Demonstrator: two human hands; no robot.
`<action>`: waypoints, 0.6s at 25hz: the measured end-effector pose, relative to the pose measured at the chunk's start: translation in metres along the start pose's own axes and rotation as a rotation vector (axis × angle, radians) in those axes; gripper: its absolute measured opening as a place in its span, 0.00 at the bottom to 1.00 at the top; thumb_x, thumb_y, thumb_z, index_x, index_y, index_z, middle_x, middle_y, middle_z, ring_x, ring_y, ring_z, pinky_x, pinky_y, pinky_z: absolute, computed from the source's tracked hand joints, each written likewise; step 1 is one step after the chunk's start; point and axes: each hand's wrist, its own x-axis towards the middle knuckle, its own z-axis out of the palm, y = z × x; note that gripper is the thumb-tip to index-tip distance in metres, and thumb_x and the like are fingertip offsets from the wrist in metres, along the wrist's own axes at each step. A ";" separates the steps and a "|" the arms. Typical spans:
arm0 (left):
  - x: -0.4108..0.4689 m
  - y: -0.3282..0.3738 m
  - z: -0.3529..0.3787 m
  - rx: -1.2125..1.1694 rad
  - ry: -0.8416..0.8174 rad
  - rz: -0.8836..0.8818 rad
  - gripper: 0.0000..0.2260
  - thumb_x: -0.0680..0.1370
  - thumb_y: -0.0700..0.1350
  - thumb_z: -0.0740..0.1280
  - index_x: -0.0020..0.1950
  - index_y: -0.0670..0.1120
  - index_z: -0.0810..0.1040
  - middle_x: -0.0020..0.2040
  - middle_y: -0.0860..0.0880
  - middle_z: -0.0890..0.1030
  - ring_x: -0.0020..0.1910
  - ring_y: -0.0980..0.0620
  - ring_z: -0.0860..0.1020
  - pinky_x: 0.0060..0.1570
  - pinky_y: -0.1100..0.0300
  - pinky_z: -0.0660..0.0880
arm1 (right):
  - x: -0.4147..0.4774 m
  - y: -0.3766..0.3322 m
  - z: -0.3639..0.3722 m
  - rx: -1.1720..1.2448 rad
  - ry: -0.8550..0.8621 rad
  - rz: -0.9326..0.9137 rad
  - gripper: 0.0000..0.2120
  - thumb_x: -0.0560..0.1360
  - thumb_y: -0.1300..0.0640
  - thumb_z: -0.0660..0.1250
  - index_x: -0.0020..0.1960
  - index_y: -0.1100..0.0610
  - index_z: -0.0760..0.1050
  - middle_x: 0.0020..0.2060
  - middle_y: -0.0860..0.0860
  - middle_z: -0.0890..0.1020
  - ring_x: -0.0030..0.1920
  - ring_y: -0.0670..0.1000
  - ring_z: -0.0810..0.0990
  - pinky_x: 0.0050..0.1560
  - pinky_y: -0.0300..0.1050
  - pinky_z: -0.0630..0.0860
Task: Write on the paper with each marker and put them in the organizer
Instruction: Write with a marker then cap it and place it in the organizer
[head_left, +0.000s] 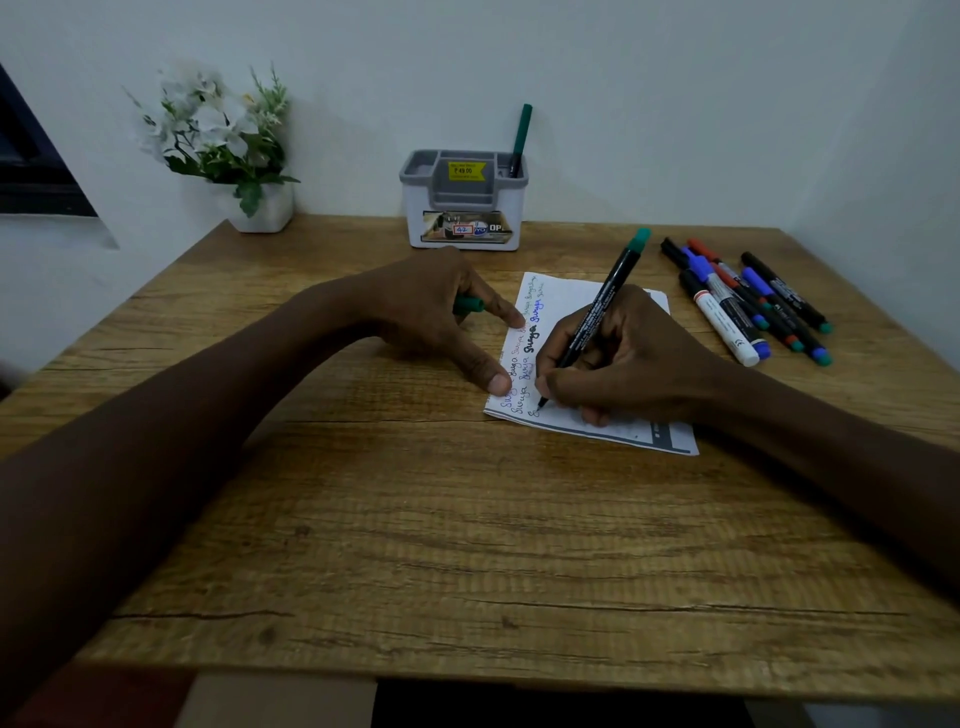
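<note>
As we grip the green-ended marker (597, 322) in our right hand (634, 358), its tip touching the paper (561, 291) on the table (415, 519), our left hand (431, 306) holds a green cap (470, 304) and pins the sheet's edge, the organizer (462, 228) behind bearing one standing marker (521, 137), loose markers (748, 301) lying right.

A home study corner; a small wooden desk (467, 519) against a plain white wall (675, 104), a potted flower plant (218, 140), a price-tagged desk organizer (464, 200).

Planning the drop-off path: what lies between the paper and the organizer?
Only bare table separates paper and organizer, seen in the head view.
</note>
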 end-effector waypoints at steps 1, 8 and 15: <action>0.000 -0.001 0.000 0.002 0.002 0.004 0.37 0.58 0.66 0.75 0.68 0.61 0.78 0.62 0.61 0.75 0.57 0.56 0.73 0.46 0.66 0.69 | 0.000 0.000 0.000 0.003 0.000 -0.001 0.02 0.75 0.67 0.74 0.44 0.66 0.83 0.31 0.63 0.84 0.25 0.51 0.81 0.29 0.37 0.78; 0.001 -0.003 0.000 -0.007 0.014 0.022 0.38 0.58 0.66 0.76 0.68 0.61 0.78 0.70 0.56 0.75 0.60 0.56 0.73 0.51 0.66 0.71 | 0.001 -0.001 0.000 0.022 0.012 0.019 0.02 0.76 0.68 0.73 0.45 0.67 0.82 0.29 0.58 0.84 0.23 0.48 0.81 0.28 0.36 0.77; 0.001 -0.004 0.000 0.003 0.000 0.029 0.37 0.59 0.64 0.76 0.68 0.60 0.78 0.68 0.59 0.76 0.56 0.62 0.74 0.47 0.71 0.68 | 0.002 -0.001 0.000 0.040 0.026 0.042 0.01 0.76 0.69 0.72 0.45 0.67 0.82 0.32 0.64 0.84 0.23 0.50 0.80 0.27 0.38 0.76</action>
